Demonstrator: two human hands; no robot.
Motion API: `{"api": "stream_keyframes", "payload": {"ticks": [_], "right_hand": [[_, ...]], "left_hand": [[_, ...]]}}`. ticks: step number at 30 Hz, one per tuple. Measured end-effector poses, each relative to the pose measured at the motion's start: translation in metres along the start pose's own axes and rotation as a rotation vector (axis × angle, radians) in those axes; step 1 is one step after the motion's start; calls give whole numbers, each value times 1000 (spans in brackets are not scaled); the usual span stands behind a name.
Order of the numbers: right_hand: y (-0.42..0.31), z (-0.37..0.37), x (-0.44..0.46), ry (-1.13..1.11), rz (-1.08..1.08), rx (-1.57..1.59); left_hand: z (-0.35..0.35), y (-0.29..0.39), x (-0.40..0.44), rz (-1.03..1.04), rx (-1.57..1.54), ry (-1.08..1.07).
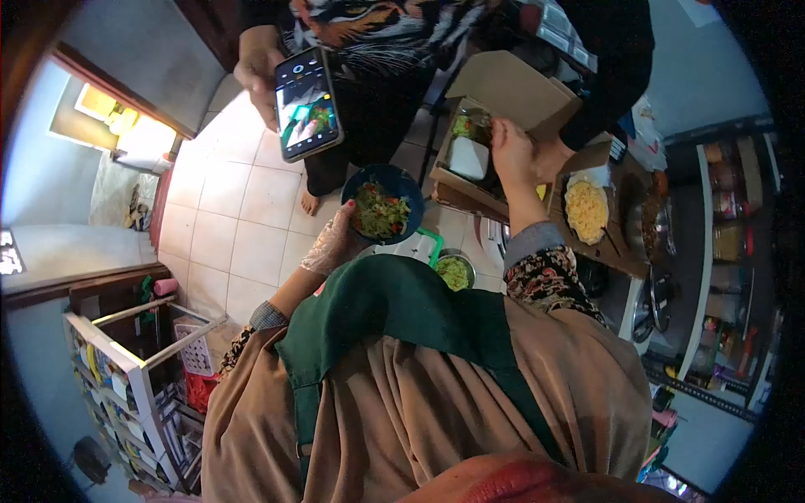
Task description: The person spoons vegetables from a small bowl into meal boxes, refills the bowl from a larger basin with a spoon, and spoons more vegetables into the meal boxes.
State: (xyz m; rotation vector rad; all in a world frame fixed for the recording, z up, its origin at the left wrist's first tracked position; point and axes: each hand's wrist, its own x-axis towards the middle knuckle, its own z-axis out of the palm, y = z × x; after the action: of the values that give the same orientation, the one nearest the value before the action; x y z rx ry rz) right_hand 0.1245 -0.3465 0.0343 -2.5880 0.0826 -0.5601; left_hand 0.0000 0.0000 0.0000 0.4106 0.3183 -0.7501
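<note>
My left hand, in a clear plastic glove, holds a dark blue bowl of shredded vegetable salad by its left rim. My right hand reaches into an open cardboard box; its fingers touch a clear container with green and red food. What the fingertips grip is partly hidden. Beside that container, a white packet lies in the box. Below the bowl, a metal bowl holds pale green shreds.
Another person holds a phone over the bowl's left side; their other hand is by the box. A tray of yellow food sits on the wooden table at right. A white rack stands lower left, shelves far right.
</note>
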Motion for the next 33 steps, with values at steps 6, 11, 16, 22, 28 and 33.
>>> {"api": "stream_keyframes", "payload": {"ticks": [6, 11, 16, 22, 28, 33], "right_hand": [[25, -58, 9, 505, -172, 384], [-63, -128, -26, 183, 207, 1113], [-87, -142, -68, -302, 151, 1291], [-153, -174, -122, -751, -162, 1576], [-203, -197, -160, -944, -708, 1329], [-253, -191, -199, -971, -857, 1185]], "left_hand": [[52, -13, -4, 74, 2, -90], [72, -55, -58, 368, 141, 37], [85, -150, -82, 794, -182, 63], [111, -188, -175, 1103, -82, 70], [136, -219, -246, 1362, -146, 285], [126, -227, -281, 1342, -163, 377]]}}
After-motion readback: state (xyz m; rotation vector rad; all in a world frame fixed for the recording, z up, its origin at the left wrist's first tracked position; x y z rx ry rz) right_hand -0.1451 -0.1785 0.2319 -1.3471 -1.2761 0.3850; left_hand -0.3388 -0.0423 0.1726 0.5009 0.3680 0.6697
